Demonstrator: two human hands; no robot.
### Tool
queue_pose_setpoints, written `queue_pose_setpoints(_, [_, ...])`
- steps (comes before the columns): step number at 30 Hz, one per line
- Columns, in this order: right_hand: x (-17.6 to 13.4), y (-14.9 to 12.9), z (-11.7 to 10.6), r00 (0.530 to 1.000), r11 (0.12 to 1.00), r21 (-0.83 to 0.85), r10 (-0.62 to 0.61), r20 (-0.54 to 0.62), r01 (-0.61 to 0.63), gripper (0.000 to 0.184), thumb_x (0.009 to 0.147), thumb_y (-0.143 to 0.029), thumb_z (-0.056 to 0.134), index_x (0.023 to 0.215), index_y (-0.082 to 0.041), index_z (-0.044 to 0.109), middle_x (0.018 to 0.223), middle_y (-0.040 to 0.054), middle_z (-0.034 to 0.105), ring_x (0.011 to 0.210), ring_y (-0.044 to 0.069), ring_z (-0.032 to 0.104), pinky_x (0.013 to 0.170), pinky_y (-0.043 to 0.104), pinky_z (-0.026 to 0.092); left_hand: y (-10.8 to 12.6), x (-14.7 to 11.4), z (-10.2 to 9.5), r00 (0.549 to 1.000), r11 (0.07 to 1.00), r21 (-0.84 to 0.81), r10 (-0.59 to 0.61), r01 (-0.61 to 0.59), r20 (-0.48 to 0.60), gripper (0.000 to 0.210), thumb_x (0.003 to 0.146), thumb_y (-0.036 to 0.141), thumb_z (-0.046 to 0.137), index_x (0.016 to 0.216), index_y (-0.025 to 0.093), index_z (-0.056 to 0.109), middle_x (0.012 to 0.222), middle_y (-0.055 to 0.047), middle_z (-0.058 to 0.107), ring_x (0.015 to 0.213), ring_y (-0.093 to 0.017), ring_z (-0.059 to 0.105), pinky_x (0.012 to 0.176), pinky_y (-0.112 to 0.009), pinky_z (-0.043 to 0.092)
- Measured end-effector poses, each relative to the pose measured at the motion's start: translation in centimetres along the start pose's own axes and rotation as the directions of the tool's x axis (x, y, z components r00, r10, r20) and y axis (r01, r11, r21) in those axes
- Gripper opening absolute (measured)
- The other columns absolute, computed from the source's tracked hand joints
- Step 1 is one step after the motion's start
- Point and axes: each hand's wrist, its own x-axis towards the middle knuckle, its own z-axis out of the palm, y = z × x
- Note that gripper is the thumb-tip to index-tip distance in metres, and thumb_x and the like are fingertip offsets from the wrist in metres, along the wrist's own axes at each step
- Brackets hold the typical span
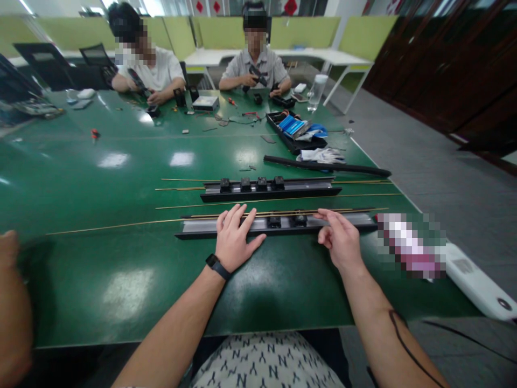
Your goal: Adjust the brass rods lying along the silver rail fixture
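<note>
A long, straight black channel with a pale inner strip (291, 232) lies across the centre of the frame, its long axis running almost level from left to right, just beyond the wrists of the person at the lower edge. Thin, straight brass-coloured rods (283, 214) run along its far side, nearly parallel with it, between the two hands. The left hand (236, 237) lies palm down over the channel left of its middle, fingers spread and pointing up the frame, gripping nothing visible; its fingertips reach the line of the rods. The right hand (339, 237) is at the channel's right part, half curled, with its fingertips at the rods; whether they pinch one cannot be told. Two small black blocks (300, 218) sit in the channel between the hands, the right one of them nearer the right hand. To the left, a long thin brass-coloured rod (113, 226) slants slightly down toward the left of the frame. Farther up, a second black channel holding four black blocks (270, 193) lies roughly parallel on the glossy green tabletop (133, 291), out of contact with either hand.
</note>
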Motion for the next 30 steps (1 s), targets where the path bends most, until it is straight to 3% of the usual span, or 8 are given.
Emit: queue_pose_setpoints(30, [0.01,0.05,0.05,1.0,1.0,-0.025,-0.011,-0.004,0.011,0.038,0.089,-0.05,0.073,0.11,-0.019,0.077,0.105,0.0099,0.077,0.041,0.005,0.054,0.032,0.017,0.024,0.11,0.07,-0.11,1.0,1.0,0.005,-0.008,0.007,0.02,0.064,0.094,0.056,0.065,0.149,0.025,0.055,0.155,-0.013,0.054,0.149,-0.033,0.044,0.124,-0.052,0.025])
